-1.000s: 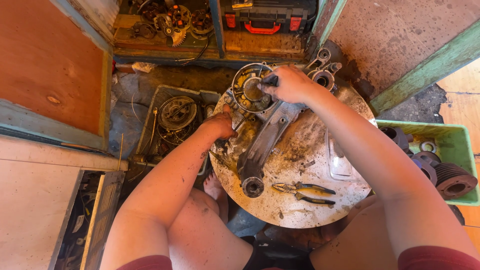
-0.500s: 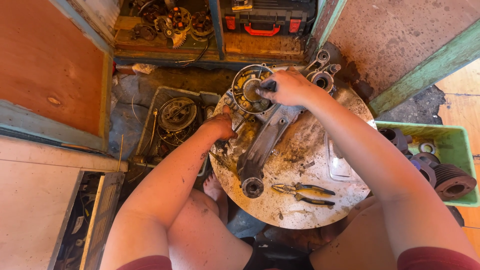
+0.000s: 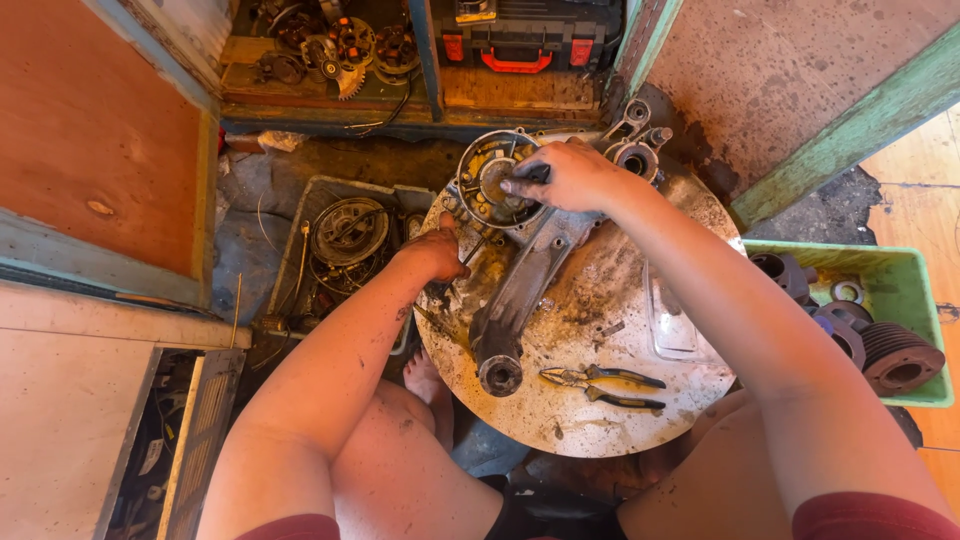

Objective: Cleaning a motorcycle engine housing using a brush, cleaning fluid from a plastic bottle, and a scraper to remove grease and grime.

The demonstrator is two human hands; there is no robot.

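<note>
Head view: right hand (image 3: 572, 178) fingers clenched on tool (image 3: 530, 176) over engine casing (image 3: 520, 270); green crate (image 3: 880, 285) of cylinders (image 3: 900, 355).

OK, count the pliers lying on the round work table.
1. A single pair of pliers with dark handles lies on the round table, near its front edge, just right of the engine casing's lower end. Others may be hidden under the arms.

Bare grease-smudged arms, grimy hands (image 3: 565, 175), dark red shorts, bare foot.

black toolbox (image 3: 530, 35) cut off by top edge, right hand (image 3: 570, 175) hiding its tool's grip
</note>
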